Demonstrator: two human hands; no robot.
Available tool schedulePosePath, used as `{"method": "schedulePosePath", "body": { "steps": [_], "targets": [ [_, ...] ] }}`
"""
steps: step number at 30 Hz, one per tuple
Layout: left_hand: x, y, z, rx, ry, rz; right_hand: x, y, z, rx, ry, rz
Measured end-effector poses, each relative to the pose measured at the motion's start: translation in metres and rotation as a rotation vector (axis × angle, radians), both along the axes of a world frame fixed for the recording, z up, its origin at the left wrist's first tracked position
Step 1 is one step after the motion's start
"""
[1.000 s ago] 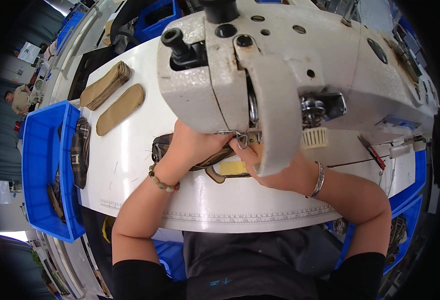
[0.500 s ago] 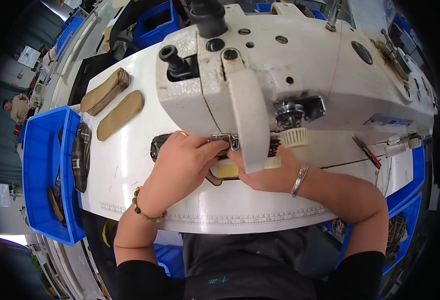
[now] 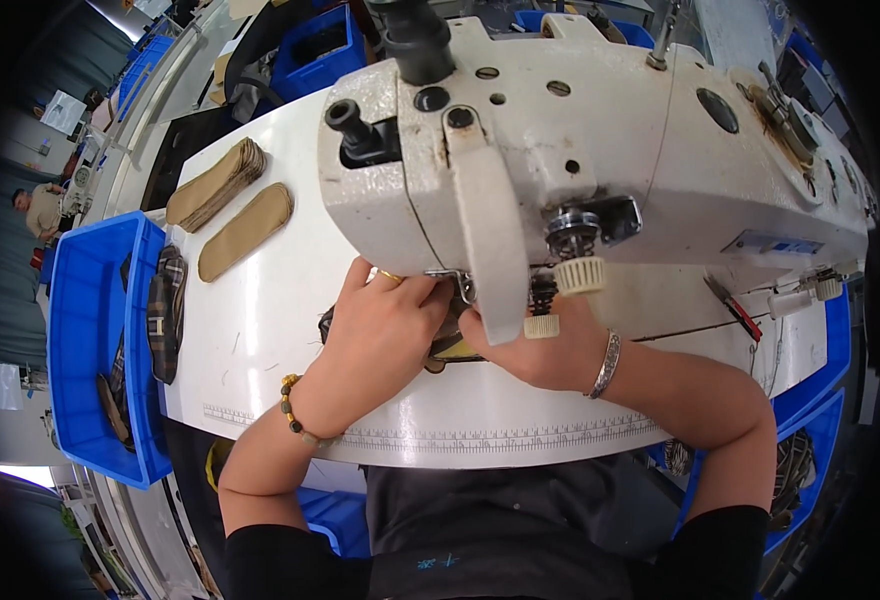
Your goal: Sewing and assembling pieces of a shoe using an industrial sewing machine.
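Beneath the head of a white sewing machine [image 3: 600,130], a small fabric piece [image 3: 457,349] with yellow and tan parts lies on the white table [image 3: 250,340]. Its dark end pokes out left of my left hand [image 3: 385,325], whose fingers bend down and press together on the piece beside the presser foot. From the other side my right hand [image 3: 550,368] grips the same piece with its thumb near the needle area. The machine's lever and knobs cover most of the right fingers. Both hands and the machine hide most of the piece.
A stack of tan insole-shaped pieces [image 3: 218,185] and a single tan piece [image 3: 247,232] lie at the far left. A plaid piece [image 3: 167,315] rests by the blue bin [image 3: 78,330]. Red-handled snips [image 3: 735,308] lie right. A ruler strip [image 3: 460,440] follows the front edge.
My left hand has shifted slightly right and turned over the fabric piece, with its wrist also moving right. Less of the yellow part shows between the hands. The right hand has hardly moved.
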State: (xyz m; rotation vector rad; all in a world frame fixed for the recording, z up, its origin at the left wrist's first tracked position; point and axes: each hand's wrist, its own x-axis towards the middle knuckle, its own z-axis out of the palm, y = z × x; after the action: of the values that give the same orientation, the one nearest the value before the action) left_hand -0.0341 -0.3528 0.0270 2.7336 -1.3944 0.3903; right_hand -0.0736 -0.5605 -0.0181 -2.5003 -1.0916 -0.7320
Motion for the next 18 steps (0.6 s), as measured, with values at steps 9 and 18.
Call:
{"method": "schedulePosePath", "body": {
  "steps": [9, 18],
  "targets": [
    [0.007, 0.004, -0.004, -0.079, 0.095, -0.019, 0.006, 0.002, -0.012, 0.129, -0.141, 0.012],
    [0.012, 0.0, -0.019, -0.221, 0.097, -0.163, -0.014, -0.004, 0.006, 0.045, 0.11, -0.031]
  ]
}}
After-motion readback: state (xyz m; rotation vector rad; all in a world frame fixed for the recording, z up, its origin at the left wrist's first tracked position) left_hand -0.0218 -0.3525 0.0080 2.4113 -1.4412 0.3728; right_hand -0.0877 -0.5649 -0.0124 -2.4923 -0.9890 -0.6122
